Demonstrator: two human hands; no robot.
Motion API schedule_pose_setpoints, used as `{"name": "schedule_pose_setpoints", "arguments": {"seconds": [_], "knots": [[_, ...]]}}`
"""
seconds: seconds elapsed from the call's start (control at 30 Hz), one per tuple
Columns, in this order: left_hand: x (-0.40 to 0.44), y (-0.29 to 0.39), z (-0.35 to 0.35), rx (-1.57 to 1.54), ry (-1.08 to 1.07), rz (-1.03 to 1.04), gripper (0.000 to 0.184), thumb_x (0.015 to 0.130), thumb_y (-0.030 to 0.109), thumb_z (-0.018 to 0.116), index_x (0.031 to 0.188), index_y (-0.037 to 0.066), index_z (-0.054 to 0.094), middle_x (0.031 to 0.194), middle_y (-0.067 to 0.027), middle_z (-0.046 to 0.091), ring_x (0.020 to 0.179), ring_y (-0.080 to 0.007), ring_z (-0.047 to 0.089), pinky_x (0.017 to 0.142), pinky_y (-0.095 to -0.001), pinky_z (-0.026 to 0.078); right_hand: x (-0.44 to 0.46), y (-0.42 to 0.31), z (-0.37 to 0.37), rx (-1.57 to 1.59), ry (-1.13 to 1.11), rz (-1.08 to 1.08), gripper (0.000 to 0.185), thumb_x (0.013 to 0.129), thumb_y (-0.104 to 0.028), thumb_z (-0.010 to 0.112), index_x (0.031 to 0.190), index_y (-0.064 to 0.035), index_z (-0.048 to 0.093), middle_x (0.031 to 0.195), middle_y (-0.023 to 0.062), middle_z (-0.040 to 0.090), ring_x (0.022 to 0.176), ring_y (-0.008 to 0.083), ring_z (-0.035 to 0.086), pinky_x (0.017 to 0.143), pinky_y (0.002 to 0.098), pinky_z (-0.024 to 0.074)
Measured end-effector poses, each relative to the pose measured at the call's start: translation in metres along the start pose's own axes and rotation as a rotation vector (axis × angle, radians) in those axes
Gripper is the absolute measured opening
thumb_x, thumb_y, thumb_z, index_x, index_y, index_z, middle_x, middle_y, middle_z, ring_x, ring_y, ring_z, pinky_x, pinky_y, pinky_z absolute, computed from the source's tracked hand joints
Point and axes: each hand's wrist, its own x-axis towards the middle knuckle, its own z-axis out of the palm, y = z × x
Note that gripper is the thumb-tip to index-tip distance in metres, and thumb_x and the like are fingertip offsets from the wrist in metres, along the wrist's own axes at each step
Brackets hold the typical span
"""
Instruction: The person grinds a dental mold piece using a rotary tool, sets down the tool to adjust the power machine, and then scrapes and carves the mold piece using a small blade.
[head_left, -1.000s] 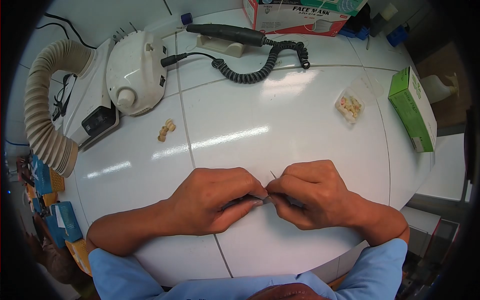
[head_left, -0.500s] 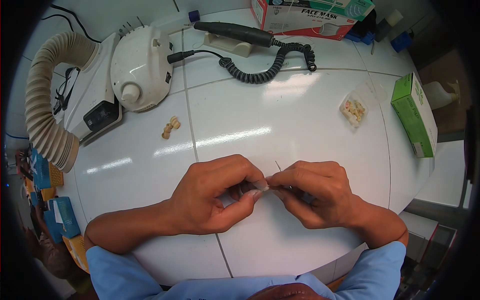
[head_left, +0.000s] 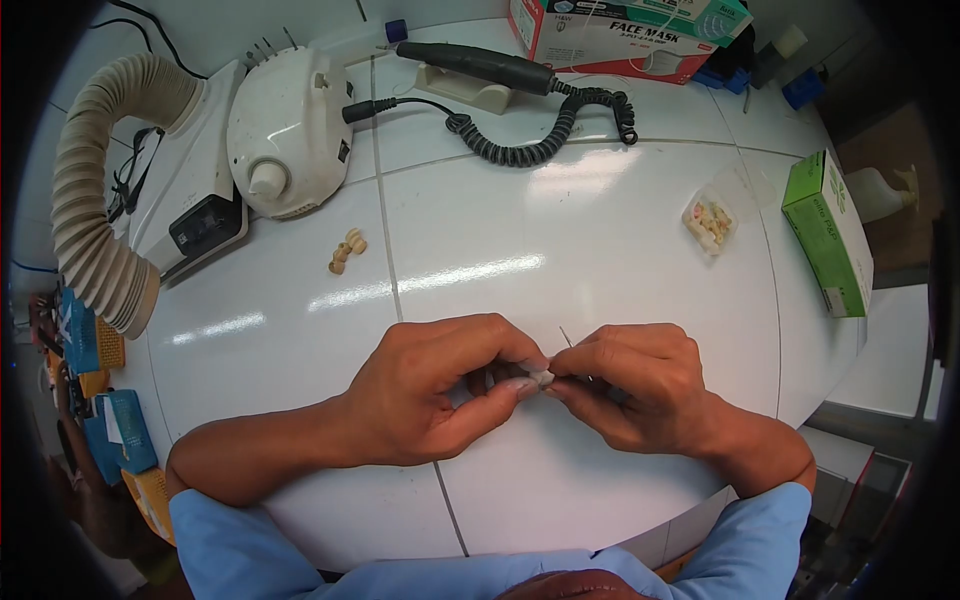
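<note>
My left hand (head_left: 440, 388) is closed in a pinch at the middle of the white table, thumb and index finger around a small whitish piece (head_left: 542, 378). Its exact kind is too small to make out. My right hand (head_left: 640, 388) is also closed, its fingertips meeting the piece from the other side. A thin metal rod (head_left: 566, 337) sticks up from between the right fingers; its lower part is hidden by them. Farther back on the left lie several small tan tooth-like pieces (head_left: 347, 250). A clear little box (head_left: 711, 222) at the right holds more small cream and pinkish pieces.
A white control unit (head_left: 290, 130) and a ribbed hose (head_left: 90, 190) stand at the back left. A black handpiece (head_left: 475, 66) with a coiled cord rests on its stand. Mask box (head_left: 620, 45) at the back, green box (head_left: 828, 235) at the right. Someone's arm shows far left.
The pinched piece and my left fingertips have shifted slightly right. More of the whitish piece shows between the hands. The view has moved a little.
</note>
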Motion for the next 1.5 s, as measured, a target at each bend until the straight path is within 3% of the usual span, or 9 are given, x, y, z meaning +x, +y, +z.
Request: {"name": "schedule_pose_setpoints", "arguments": {"seconds": [0.47,0.7,0.9,1.1,1.33,1.4,1.5], "knots": [[-0.002,0.001,0.001,0.010,0.013,-0.003,0.028,0.094,0.002,0.082,0.121,0.001,0.075,0.093,-0.0101,0.077,0.079,-0.0166,0.076,0.071,-0.0298,0.061,0.000,-0.002,-0.001,-0.031,-0.027,-0.007,0.015,0.088,-0.004,0.084,0.101,-0.0024,0.075,0.077,0.0072,0.070,0.062,0.0229,0.068,0.055,0.0351,0.0516],[-0.001,0.004,-0.001,-0.013,-0.011,-0.042,0.026,0.096,0.006,0.081,0.120,0.000,0.074,0.091,-0.0068,0.076,0.078,-0.0131,0.073,0.071,-0.0278,0.059,-0.002,-0.002,-0.001,-0.018,-0.016,0.022,0.013,0.090,-0.006,0.083,0.100,-0.0022,0.076,0.079,0.0074,0.072,0.059,0.0214,0.067,0.053,0.0341,0.0512],[-0.001,0.003,-0.003,-0.015,-0.028,-0.070,0.026,0.096,0.004,0.080,0.120,0.001,0.071,0.094,-0.0062,0.077,0.080,-0.0125,0.073,0.073,-0.0275,0.059,0.000,-0.008,-0.005,0.049,-0.019,0.061,0.011,0.092,-0.001,0.078,0.103,0.0002,0.078,0.080,0.0093,0.074,0.058,0.0176,0.068,0.052,0.0320,0.0515],[-0.002,0.002,0.000,0.001,-0.024,-0.052,0.026,0.096,0.003,0.078,0.122,0.001,0.071,0.100,-0.0082,0.079,0.085,-0.0148,0.076,0.075,-0.0279,0.060,-0.001,-0.001,-0.003,0.079,0.099,0.132,0.024,0.096,0.006,0.069,0.118,0.0032,0.079,0.088,0.0134,0.079,0.062,0.0145,0.071,0.055,0.0290,0.0538],[-0.001,0.003,-0.001,0.040,-0.038,-0.090,0.024,0.096,0.002,0.078,0.120,0.002,0.073,0.101,-0.0094,0.078,0.087,-0.0163,0.077,0.074,-0.0286,0.063,-0.006,0.001,-0.002,0.187,0.123,0.160,0.021,0.099,0.014,0.060,0.113,0.0024,0.071,0.095,0.0128,0.081,0.064,0.0153,0.073,0.059,0.0266,0.0588],[-0.001,0.003,0.000,0.047,-0.029,-0.083,0.024,0.096,0.002,0.078,0.120,0.002,0.073,0.101,-0.0094,0.078,0.086,-0.0165,0.077,0.073,-0.0287,0.063,-0.005,-0.003,0.001,0.328,0.204,0.281,0.019,0.100,0.015,0.058,0.108,0.0007,0.067,0.098,0.0117,0.081,0.065,0.0153,0.074,0.060,0.0266,0.0598],[-0.001,0.005,0.000,0.055,-0.019,-0.073,0.024,0.095,0.002,0.078,0.119,0.002,0.073,0.099,-0.0097,0.076,0.085,-0.0169,0.076,0.072,-0.0287,0.062,-0.005,0.001,0.003,0.198,0.132,0.217,0.020,0.095,0.017,0.062,0.105,0.0012,0.067,0.095,0.0124,0.080,0.066,0.0184,0.075,0.061,0.0282,0.0606]]}}
